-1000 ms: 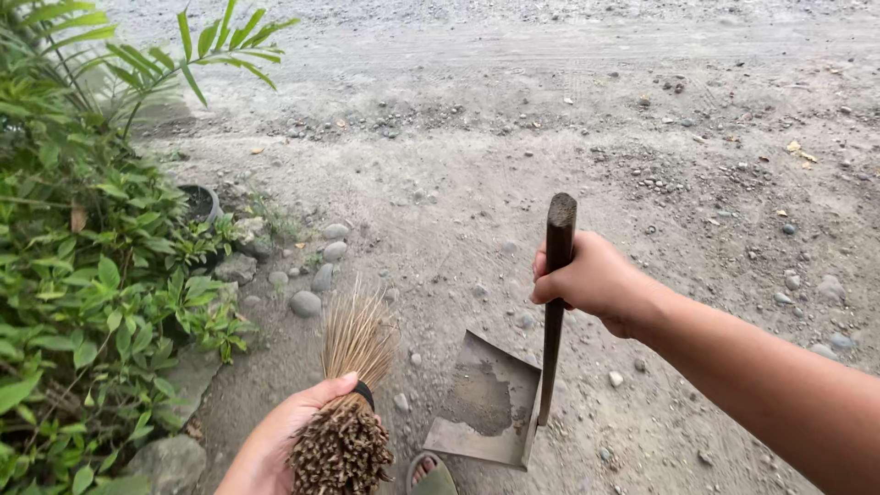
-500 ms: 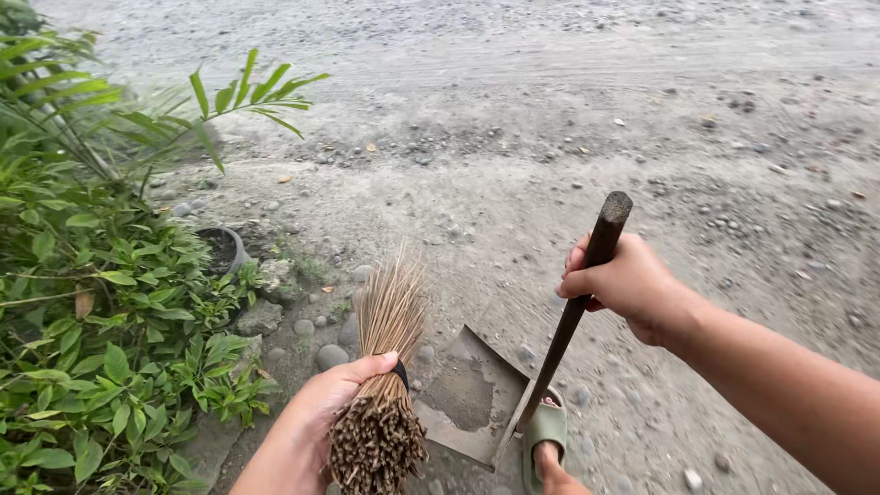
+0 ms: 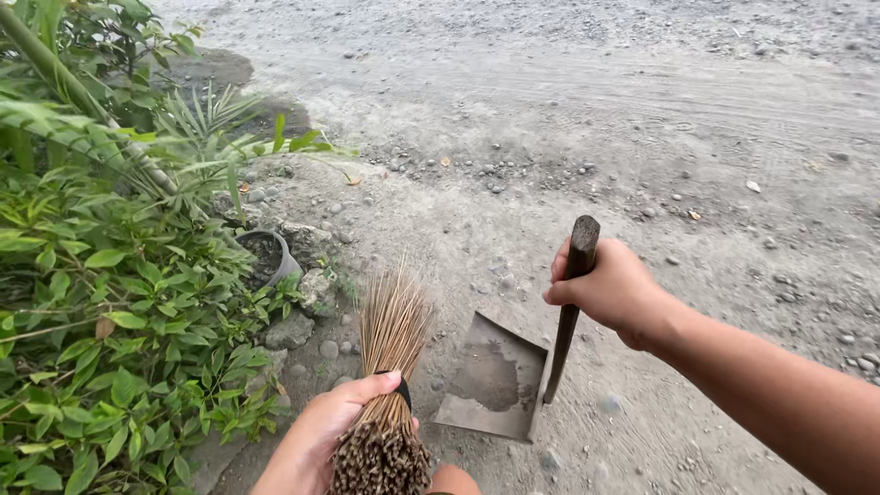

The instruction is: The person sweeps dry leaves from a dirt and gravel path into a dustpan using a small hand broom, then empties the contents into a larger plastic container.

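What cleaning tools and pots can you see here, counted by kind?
Stick brooms: 1, in the left hand
Dustpans: 1, its handle in the right hand
Plant pots: 1
Total: 3

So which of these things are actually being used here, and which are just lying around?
In use:
- stick broom, gripped by the left hand
- dustpan, held upright on the ground by its long handle in the right hand

Just lying about:
- black pot by the plants
- leafy plants
- stones and pebbles on the dirt ground
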